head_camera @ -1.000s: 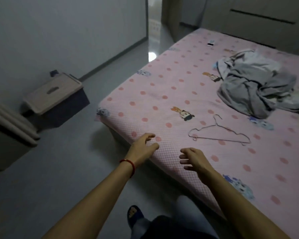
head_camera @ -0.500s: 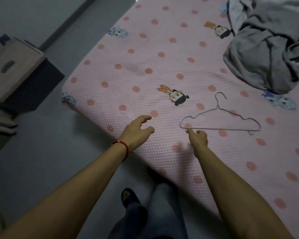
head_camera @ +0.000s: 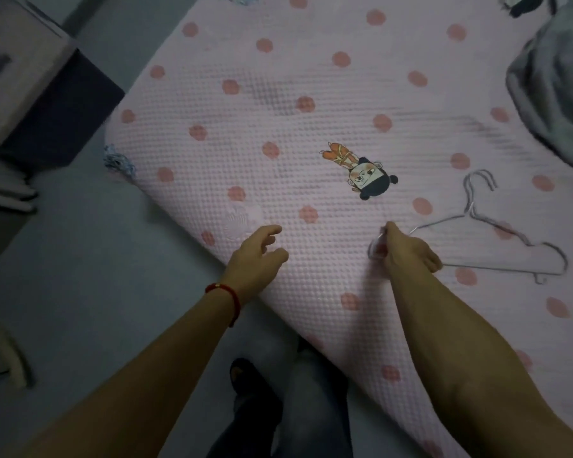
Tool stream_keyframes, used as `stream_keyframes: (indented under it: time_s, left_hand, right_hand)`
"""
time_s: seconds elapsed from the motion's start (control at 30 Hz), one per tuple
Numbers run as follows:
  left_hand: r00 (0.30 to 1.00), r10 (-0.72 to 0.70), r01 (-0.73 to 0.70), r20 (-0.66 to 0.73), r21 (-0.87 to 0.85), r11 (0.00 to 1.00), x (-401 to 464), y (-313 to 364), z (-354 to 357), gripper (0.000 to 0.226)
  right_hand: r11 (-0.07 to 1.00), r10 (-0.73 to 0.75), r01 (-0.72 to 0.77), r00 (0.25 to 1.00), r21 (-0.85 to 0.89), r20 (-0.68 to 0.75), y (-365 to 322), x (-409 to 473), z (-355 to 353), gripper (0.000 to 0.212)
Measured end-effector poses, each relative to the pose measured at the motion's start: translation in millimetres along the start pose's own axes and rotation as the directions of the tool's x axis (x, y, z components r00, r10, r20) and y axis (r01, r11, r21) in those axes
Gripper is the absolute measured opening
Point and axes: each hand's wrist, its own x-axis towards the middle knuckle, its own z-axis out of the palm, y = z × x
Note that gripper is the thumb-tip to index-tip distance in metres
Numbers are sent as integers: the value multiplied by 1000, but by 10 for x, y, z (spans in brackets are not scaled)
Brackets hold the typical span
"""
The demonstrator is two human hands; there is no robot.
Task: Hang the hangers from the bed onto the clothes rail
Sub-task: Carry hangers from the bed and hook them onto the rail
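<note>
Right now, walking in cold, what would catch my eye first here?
Probably the pink dotted bed cover filling most of the view, with a cartoon figure printed mid-bed. Next, the thin wire hanger lying at right, its near end gripped by the right hand. The left hand, with a red wrist cord, hovers open beside it.

A home bedroom: pink spotted bed (head_camera: 278,133)

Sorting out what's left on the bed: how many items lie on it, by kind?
Thin silver wire hanger: 1
Crumpled grey clothing heap: 1
Total: 2
</note>
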Motion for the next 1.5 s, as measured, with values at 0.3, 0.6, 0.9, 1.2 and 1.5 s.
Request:
stream_keyframes:
  time_s: [0.3,0.6,0.9,1.2,1.5]
  left_hand:
    - [994,-105,84,-38,-363,928,-515,21,-489,36]
    - [946,-205,-130,-252,-871,473,-1532,-568,-1401,93]
    - [701,-457,-589,-547,-806,61,-3610,-2050,-1549,125]
    - [361,-819,-826,-445,-560,-61,-5784,-3715,-242,110]
    - [66,-945,-877,-321,-469,98,-7469,-4812,769,112]
  right_hand:
    - [817,-525,576,733,17,433,187,-1791,-96,80]
    - [444,-276,884,-20,146,961,361,-3798,283,82]
    - [176,451,934,-358,312,818,1973,-5359,44,52]
    - [19,764,830,-372,558,527,4285,-6077,-885,40]
    - [-11,856,816,-291,578,428,6260,-6267,-2173,28]
